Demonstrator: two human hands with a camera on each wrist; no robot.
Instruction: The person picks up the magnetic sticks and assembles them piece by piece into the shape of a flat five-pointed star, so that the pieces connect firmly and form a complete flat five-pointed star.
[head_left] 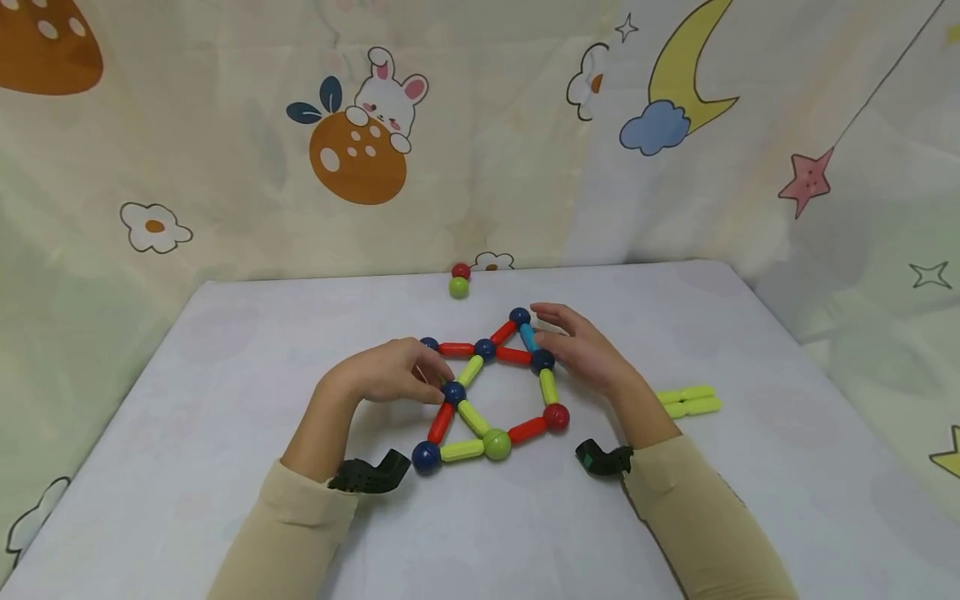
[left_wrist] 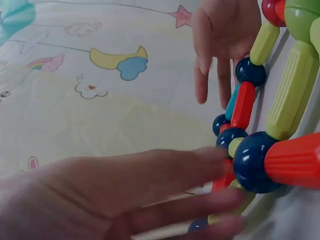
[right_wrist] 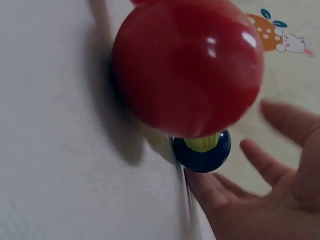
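A flat frame of coloured rods and balls, like a magnetic building set, lies on the table. My left hand (head_left: 397,371) is at its left side, thumb and fingertips right by a dark blue ball (head_left: 453,392). In the left wrist view the left-hand fingers (left_wrist: 165,175) are nearly straight. My right hand (head_left: 581,346) curves loosely beside the frame's right side, near another dark blue ball (head_left: 542,360) and a light blue rod (head_left: 528,337). Its fingers stand spread in the right wrist view, beyond a large red ball (right_wrist: 187,67). A green ball (head_left: 497,444) forms the near corner.
A red ball (head_left: 461,271) and a green ball (head_left: 459,288) sit together at the table's back edge. Yellow-green rods (head_left: 693,402) lie to the right, beyond my right forearm. A patterned cloth (head_left: 480,167) hangs behind the white table (head_left: 187,467).
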